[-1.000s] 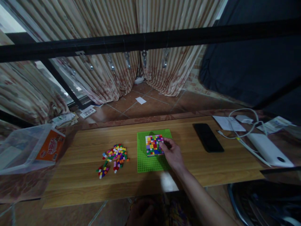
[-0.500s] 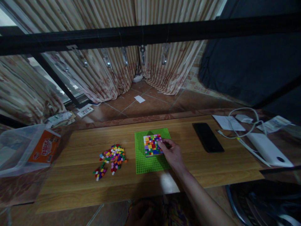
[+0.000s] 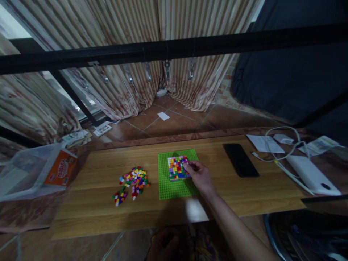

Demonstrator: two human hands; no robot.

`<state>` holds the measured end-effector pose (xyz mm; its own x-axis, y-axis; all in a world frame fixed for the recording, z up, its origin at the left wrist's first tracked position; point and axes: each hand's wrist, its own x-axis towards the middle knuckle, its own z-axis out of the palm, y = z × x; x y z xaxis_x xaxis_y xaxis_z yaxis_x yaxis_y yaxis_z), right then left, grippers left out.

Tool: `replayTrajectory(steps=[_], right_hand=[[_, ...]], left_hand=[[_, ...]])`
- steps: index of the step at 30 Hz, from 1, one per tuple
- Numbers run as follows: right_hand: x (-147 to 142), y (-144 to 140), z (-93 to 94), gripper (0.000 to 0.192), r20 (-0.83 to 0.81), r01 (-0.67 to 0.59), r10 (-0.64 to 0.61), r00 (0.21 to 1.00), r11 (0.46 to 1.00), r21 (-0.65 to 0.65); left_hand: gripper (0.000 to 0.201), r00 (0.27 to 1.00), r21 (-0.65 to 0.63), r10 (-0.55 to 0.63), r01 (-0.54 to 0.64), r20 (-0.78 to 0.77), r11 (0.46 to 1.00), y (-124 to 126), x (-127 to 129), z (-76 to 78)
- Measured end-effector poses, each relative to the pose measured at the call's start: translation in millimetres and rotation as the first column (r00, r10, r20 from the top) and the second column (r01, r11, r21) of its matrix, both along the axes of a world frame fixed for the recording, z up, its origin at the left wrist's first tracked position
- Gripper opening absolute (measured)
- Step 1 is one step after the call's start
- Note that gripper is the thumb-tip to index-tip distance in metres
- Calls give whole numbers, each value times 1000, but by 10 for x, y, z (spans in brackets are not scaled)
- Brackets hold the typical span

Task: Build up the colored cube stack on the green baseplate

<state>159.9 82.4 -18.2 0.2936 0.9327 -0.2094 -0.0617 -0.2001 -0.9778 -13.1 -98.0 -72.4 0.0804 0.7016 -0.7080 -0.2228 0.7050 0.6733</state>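
A square, layered block of small multicoloured toy bricks [image 3: 176, 167] sits on a green studded baseplate [image 3: 170, 192]. My right hand [image 3: 200, 177] reaches in from the right. Its thumb rests on the block's upper right part and the fingers curl together by that edge, so anything pinched there is hidden. Low in the frame, in deep shadow near my lap, is my left hand [image 3: 164, 244], away from the bricks; its fingers are too dark to read. Left of the baseplate a loose heap of small bricks [image 3: 137, 177] lies on the wooden table [image 3: 95, 214].
A black phone [image 3: 240, 160] lies right of the baseplate. Farther right are a white power bank [image 3: 312, 174], a looped white cable [image 3: 293, 174] and paper [image 3: 262, 143]. A clear plastic box [image 3: 29, 170] with an orange label stands at the left. A dark rail [image 3: 152, 50] crosses beyond the table.
The whole view has shifted slightly as my head moved. My right hand stays at the block's right edge, and the bricks look the same.
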Motion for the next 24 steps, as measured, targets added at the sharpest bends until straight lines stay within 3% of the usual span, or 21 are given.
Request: replayTrajectory(steps=[4,8,10,12,16,24], right_hand=[[129,-73,60,51,-45,19,-21,999,999,-41],[152,-311,112,46,-28,133,-132,991,991,33],[73,-500,150,41,-5,53,-53,999,997,56],[-52,-715,193,35,26,-111,109,994,991,71],[-302,-1084,274,28,78,-411,406,911,909,71],[-473,-1249,372,25,149,-568,554,819,819,80]], left_hand=[[50,993,10,11,-12,117,1000,21,-20,35],[46,966,-9,66,-65,251,998,50,-13,234],[43,949,-20,109,-108,294,994,86,-9,382],[39,935,2,179,-189,307,982,145,-20,533],[37,917,85,285,-320,280,944,292,-100,748],[35,853,100,366,-429,372,898,360,-178,846]])
